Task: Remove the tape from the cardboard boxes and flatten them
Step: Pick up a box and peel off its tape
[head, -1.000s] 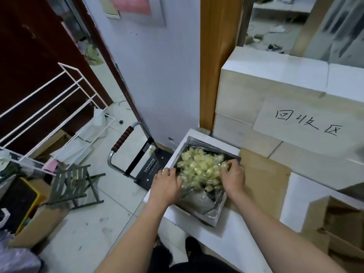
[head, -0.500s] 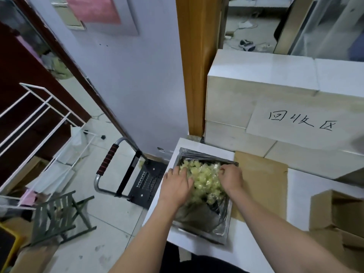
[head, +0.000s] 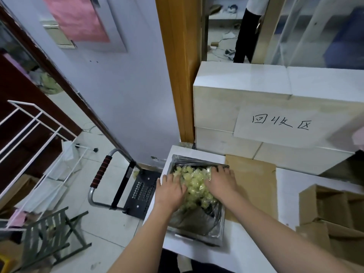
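White counter at lower centre, lined metal bin on it. Left hand and right hand pressing flat-fingered on wadded tape, gripping nothing. Disposal step, seemingly; next, reaching for taped cardboard box at right.

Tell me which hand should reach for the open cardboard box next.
Right. The right hand sits at the bin's right edge, beside the flattened cardboard, with the open cardboard box further right. The left hand presses the tape wads on the far side.
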A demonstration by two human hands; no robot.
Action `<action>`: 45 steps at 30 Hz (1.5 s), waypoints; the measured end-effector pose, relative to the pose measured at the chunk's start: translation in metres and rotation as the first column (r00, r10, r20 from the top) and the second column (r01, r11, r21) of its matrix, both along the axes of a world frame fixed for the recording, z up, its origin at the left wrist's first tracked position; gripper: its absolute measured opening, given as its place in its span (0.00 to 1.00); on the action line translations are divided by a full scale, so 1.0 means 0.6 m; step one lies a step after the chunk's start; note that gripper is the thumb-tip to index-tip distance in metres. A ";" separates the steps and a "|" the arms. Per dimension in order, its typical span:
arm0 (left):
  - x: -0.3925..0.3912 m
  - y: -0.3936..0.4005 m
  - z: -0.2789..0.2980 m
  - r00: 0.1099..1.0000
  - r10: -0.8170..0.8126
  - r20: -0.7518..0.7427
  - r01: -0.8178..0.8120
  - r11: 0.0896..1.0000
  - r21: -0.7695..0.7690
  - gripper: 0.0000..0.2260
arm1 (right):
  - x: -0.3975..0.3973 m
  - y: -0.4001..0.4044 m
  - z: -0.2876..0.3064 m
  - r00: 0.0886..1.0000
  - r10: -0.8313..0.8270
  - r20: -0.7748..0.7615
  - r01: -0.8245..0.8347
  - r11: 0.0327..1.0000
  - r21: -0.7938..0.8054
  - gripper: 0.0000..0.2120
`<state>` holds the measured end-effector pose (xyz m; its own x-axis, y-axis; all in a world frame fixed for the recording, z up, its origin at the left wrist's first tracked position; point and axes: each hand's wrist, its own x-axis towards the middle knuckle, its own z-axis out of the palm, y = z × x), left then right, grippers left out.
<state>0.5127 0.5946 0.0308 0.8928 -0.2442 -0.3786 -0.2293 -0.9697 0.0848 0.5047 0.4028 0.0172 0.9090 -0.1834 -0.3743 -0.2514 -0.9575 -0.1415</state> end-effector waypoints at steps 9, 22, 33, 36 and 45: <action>-0.062 -0.079 0.015 0.997 -0.071 0.001 0.071 0.997 -0.028 0.24 | -0.090 -0.028 0.050 0.998 0.062 0.006 -0.062 0.998 0.026 0.33; -0.178 -0.171 0.068 0.960 -0.279 -0.020 0.276 0.956 -0.098 0.22 | -0.259 -0.117 0.129 0.994 -0.105 -0.038 0.106 0.994 0.007 0.30; -0.355 -0.331 0.117 0.877 -0.481 0.010 0.479 0.870 -0.118 0.21 | -0.492 -0.233 0.207 0.931 -0.365 0.012 0.365 0.931 -0.024 0.28; -0.401 -0.389 0.134 0.841 -0.540 0.036 0.540 0.835 -0.101 0.21 | -0.558 -0.279 0.216 0.909 -0.413 0.049 0.415 0.909 -0.037 0.25; -0.570 -0.608 0.128 0.763 -0.643 0.071 0.645 0.747 -0.162 0.21 | -0.735 -0.477 0.201 0.851 -0.513 0.109 0.517 0.856 -0.008 0.21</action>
<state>0.1705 0.2297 0.1074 0.5038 -0.8206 -0.2697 -0.7957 -0.5624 0.2248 0.0636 0.1167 0.1380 0.7124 -0.6473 -0.2712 -0.6965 -0.6995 -0.1602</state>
